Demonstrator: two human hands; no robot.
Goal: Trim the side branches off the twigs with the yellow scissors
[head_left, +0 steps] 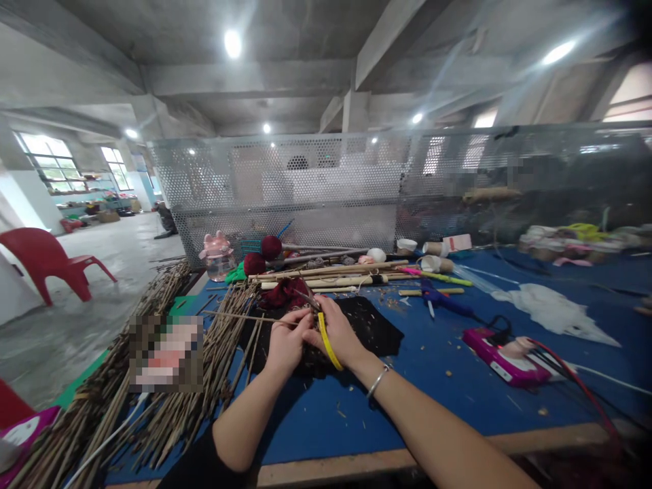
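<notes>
My left hand (285, 343) is closed on a thin twig (239, 316), whose long end sticks out to the left. Wrapped round a pair of yellow-handled pruning shears (329, 345) is my right hand (340, 331), with the metal blades pointing up and left. Both hands are close together, and the fingers partly hide the twig's near end. Beneath them lies a black cloth (377, 326) on the blue table. Just beyond the hands is dark red yarn (282, 293). Many cut twigs (204, 380) lie in a loose heap left of my left hand.
A long twig bundle (102, 380) runs along the table's left side. Bamboo sticks (336, 275), red yarn balls (272, 247) and a clear jar (217, 261) stand behind. To the right are a blue glue gun (443, 299), a purple power strip (504, 363) and cables.
</notes>
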